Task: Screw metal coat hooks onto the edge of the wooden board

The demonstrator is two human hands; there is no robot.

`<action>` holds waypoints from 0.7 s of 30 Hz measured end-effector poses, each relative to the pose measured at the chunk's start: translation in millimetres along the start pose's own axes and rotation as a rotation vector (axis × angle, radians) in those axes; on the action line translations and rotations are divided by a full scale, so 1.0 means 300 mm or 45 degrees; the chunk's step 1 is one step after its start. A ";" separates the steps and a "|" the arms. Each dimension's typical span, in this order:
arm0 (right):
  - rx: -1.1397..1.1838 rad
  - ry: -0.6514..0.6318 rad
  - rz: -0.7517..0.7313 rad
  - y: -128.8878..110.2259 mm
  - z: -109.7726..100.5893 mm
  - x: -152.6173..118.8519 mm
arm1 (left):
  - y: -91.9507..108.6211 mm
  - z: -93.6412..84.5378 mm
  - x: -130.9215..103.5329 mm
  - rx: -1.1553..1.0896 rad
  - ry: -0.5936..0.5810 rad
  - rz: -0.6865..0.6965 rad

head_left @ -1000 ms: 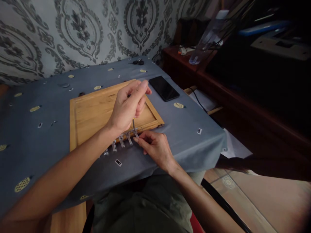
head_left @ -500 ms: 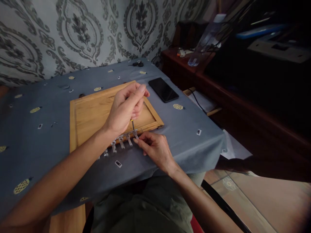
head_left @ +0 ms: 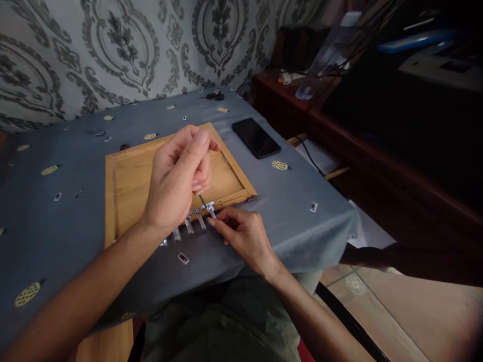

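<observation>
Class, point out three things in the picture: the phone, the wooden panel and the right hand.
Phone (head_left: 256, 138): head view, middle of its dark screen.
Wooden panel (head_left: 133, 183): head view, bare left part of its face.
Right hand (head_left: 247, 237): head view, back of the hand.

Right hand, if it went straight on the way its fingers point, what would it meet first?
Past the clip at its fingertips, the right hand would probably meet the next clip to the left, though depth is unclear.

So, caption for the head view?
Left hand grips a slim metal tool, right hand touches a clear plastic clip beside a tan wooden panel.
</observation>
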State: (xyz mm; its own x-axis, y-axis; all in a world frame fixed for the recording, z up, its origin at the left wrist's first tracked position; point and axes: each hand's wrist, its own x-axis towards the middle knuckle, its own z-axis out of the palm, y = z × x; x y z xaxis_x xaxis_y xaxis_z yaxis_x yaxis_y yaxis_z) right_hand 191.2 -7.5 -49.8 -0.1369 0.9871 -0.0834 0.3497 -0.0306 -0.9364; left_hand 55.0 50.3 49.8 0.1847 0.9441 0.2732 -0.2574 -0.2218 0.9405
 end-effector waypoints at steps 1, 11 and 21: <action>0.000 0.002 -0.004 0.001 0.000 -0.001 | -0.004 -0.002 -0.003 -0.009 -0.002 -0.001; -0.030 -0.001 -0.052 0.000 -0.002 -0.004 | 0.003 0.026 -0.014 0.024 0.097 -0.016; -0.117 0.013 -0.098 -0.009 -0.009 -0.003 | -0.012 0.038 -0.013 0.044 0.084 -0.035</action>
State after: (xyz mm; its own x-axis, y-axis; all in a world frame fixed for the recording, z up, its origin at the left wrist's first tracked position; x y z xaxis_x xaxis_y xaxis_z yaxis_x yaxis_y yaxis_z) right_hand 192.9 -7.9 -46.2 -0.1573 0.9875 -0.0083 0.4221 0.0597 -0.9046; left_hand 66.0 44.7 47.5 0.1279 0.9636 0.2347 -0.2199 -0.2032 0.9541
